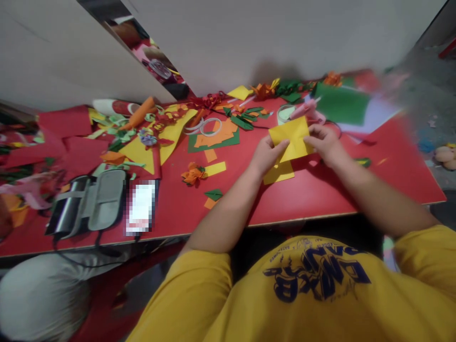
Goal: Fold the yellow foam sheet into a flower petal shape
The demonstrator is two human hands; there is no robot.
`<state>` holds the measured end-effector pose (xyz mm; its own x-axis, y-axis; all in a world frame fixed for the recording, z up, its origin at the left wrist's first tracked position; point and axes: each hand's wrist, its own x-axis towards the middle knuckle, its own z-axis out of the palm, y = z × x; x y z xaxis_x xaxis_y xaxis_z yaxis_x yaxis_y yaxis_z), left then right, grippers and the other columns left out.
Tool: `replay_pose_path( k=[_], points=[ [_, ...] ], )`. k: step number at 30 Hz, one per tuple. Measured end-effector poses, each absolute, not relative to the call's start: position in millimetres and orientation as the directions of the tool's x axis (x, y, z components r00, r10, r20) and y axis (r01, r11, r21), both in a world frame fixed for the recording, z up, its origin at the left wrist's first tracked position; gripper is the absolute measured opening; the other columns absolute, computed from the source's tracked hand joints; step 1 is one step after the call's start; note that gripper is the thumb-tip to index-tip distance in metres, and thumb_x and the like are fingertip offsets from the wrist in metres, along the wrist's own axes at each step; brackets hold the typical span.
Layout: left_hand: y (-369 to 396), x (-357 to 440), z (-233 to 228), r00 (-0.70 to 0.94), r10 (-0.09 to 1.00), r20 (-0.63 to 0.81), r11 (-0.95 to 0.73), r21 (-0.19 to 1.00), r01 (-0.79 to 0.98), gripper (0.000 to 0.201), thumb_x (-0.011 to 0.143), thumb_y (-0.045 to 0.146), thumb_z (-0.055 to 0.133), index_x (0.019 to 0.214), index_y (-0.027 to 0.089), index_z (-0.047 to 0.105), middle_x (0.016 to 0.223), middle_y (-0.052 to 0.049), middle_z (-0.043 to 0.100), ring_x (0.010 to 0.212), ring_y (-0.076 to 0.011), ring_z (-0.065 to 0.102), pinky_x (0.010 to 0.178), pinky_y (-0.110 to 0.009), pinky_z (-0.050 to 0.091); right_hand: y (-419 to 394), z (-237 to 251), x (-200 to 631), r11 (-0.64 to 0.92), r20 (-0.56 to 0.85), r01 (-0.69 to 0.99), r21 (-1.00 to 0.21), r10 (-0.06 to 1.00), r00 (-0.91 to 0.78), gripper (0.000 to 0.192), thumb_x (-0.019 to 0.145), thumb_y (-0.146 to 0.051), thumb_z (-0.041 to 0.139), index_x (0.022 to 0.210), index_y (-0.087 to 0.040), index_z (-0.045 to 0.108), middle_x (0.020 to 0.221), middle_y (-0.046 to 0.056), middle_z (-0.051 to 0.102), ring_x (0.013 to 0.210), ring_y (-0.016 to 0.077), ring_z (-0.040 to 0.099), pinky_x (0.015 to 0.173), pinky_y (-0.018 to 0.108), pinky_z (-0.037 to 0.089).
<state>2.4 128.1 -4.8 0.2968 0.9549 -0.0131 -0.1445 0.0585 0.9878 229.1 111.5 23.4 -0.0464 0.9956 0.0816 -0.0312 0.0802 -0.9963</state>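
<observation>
A creased square of yellow paper [292, 138] is held up just above the red table, between both hands. My left hand [267, 153] pinches its left edge, thumb on top. My right hand [323, 142] grips the right edge between thumb and fingers. Below it, partly covered, another yellow paper piece [280, 174] lies on the table. To the left are an orange paper flower [193, 174] and a yellow strip [215, 169]. A pink glue gun [309, 111] rests behind the held sheet, close to a roll of tape [285, 114].
The red table [313, 204] meets a pale wall behind. Green sheets [342, 104] lie at the back right, paper scraps and flowers along the back. At left are an open grey case [107, 199], a phone [141, 207] with cables and another person's leg [42, 294].
</observation>
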Motion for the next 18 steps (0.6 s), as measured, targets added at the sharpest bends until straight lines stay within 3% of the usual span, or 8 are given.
replay_pose_path(
  k=[3, 8, 13, 16, 18],
  points=[
    [129.5, 0.0, -0.7, 0.313, 0.950, -0.013, 0.059, 0.989, -0.138, 0.083, 0.072, 0.080, 0.110, 0.124, 0.018, 0.091, 0.124, -0.014, 0.096, 0.110, -0.0300, 0.092, 0.098, -0.038, 0.071, 111.5, 25.0, 231.4, 0.047, 0.053, -0.080, -0.996, 0.996, -0.073, 0.035, 0.073, -0.047, 0.100, 0.088, -0.026, 0.077, 0.086, 0.001, 0.081, 0.077, 0.0197, 0.071, 0.069, 0.033, 0.058],
    [132.8, -2.5, 0.1, 0.337, 0.941, -0.002, 0.059, 0.985, -0.160, 0.076, 0.073, 0.082, 0.109, 0.114, 0.020, 0.094, 0.113, -0.010, 0.095, 0.097, -0.0243, 0.089, 0.090, -0.035, 0.070, 113.7, 19.8, 234.3, 0.003, 0.014, -0.122, -0.993, 0.996, -0.093, 0.040, 0.070, -0.049, 0.107, 0.096, -0.027, 0.086, 0.091, 0.001, 0.086, 0.079, 0.0208, 0.074, 0.069, 0.034, 0.059],
    [142.1, -6.1, -7.2, 0.306, 0.950, 0.054, -0.024, 0.994, -0.103, 0.071, 0.077, 0.083, 0.106, 0.113, 0.023, 0.095, 0.100, -0.006, 0.091, 0.071, -0.0139, 0.072, 0.061, -0.026, 0.051, 120.5, 13.3, 239.2, 0.055, 0.061, -0.108, -0.993, 0.997, -0.051, 0.039, 0.072, -0.050, 0.106, 0.095, -0.027, 0.085, 0.094, 0.001, 0.086, 0.084, 0.0223, 0.077, 0.073, 0.036, 0.064],
    [146.6, -7.2, -9.3, 0.254, 0.940, 0.229, -0.222, 0.973, -0.056, 0.059, 0.086, 0.076, 0.101, 0.111, 0.023, 0.095, 0.103, -0.008, 0.092, 0.082, -0.0177, 0.078, 0.069, -0.029, 0.059, 124.6, 13.0, 242.6, 0.191, 0.192, -0.015, -0.981, 0.981, -0.041, 0.033, 0.079, -0.050, 0.101, 0.095, -0.027, 0.082, 0.097, 0.002, 0.085, 0.089, 0.0231, 0.078, 0.081, 0.039, 0.068],
    [148.7, -9.4, -7.7, 0.181, 0.890, 0.419, -0.430, 0.902, 0.024, 0.040, 0.095, 0.062, 0.096, 0.106, 0.024, 0.095, 0.108, -0.009, 0.093, 0.098, -0.0221, 0.084, 0.082, -0.032, 0.065, 126.6, 15.5, 246.1, 0.386, 0.385, 0.104, -0.917, 0.923, -0.033, 0.027, 0.084, -0.047, 0.098, 0.092, -0.028, 0.080, 0.100, 0.003, 0.084, 0.096, 0.0245, 0.079, 0.091, 0.043, 0.070]
  ],
)
